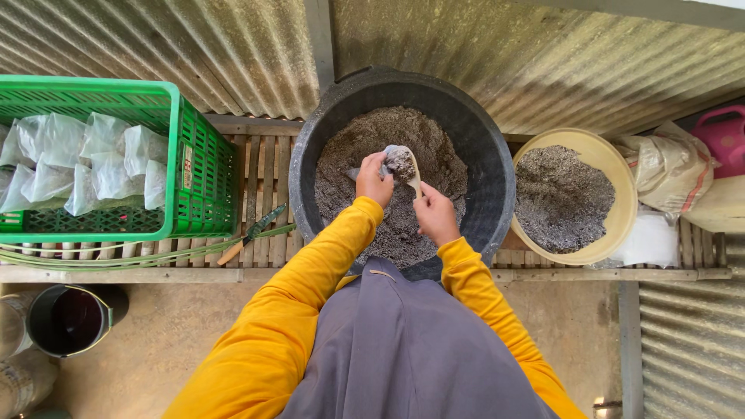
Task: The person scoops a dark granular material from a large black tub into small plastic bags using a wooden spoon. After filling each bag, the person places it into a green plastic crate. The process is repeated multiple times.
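A large black tub [497, 174] of grey-brown soil mix stands on a slatted wooden bench. Over it, my left hand [372, 180] holds a small clear plastic bag [396, 161] with soil in it. My right hand [434, 217] grips a pale scoop [414, 177] whose bowl rests at the bag's mouth, loaded with soil. Both sleeves are yellow.
A green plastic crate [198, 167] of filled clear bags sits at the left. A yellow basin [621, 194] of grey mix stands to the right, with sacks [667, 167] and a pink can [725, 136] beyond. Pruning shears [252, 231] lie on the bench. A dark bucket [70, 318] is on the floor.
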